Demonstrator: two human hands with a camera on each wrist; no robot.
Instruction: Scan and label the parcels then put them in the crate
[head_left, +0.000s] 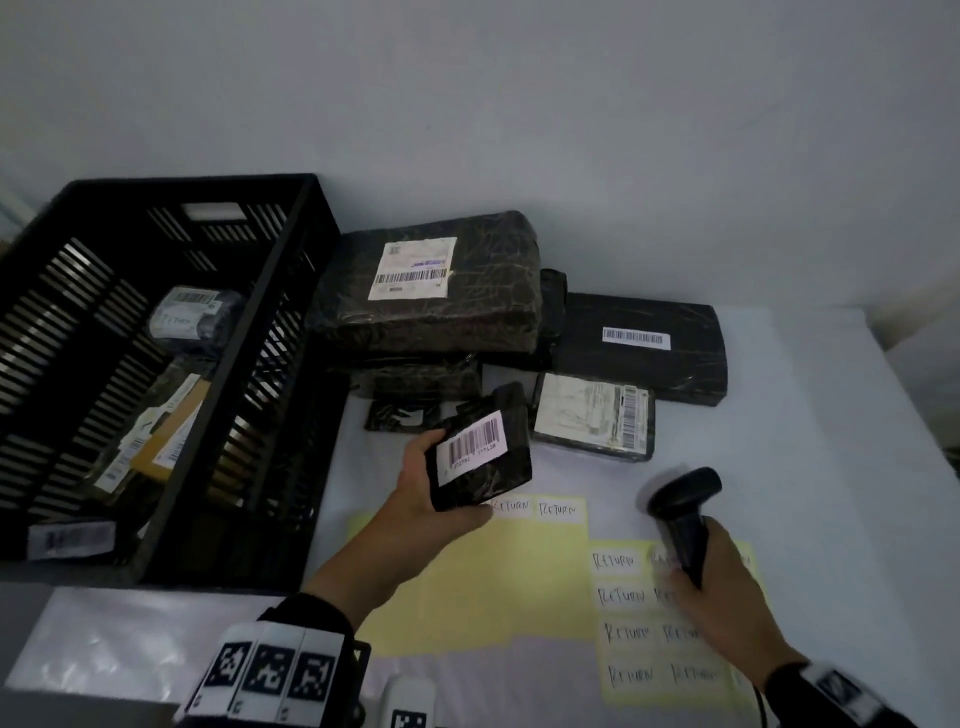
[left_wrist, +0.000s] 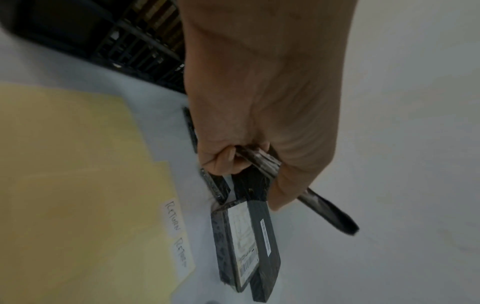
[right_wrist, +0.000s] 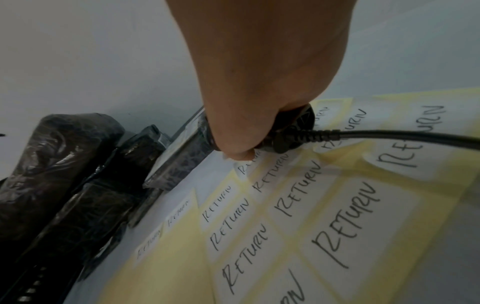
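My left hand (head_left: 421, 499) grips a small black-wrapped parcel (head_left: 480, 452) above the table, its white barcode label facing up. In the left wrist view the same hand (left_wrist: 249, 156) pinches the parcel's edge (left_wrist: 324, 207). My right hand (head_left: 722, 587) holds a black barcode scanner (head_left: 683, 512) by its handle, head aimed left toward the parcel. In the right wrist view the fingers wrap the scanner's base (right_wrist: 293, 131) where the cable (right_wrist: 389, 136) leaves. The black slatted crate (head_left: 156, 364) at left holds several labelled parcels. Sheets of white "RETURN" stickers (head_left: 639, 597) lie under my hands.
A pile of black-wrapped parcels (head_left: 436, 291) sits behind my hands against the wall, including a flat one (head_left: 592, 418) and a long one (head_left: 644, 348). The table's right edge (head_left: 914, 415) is near. A white device (head_left: 408, 701) lies at the front edge.
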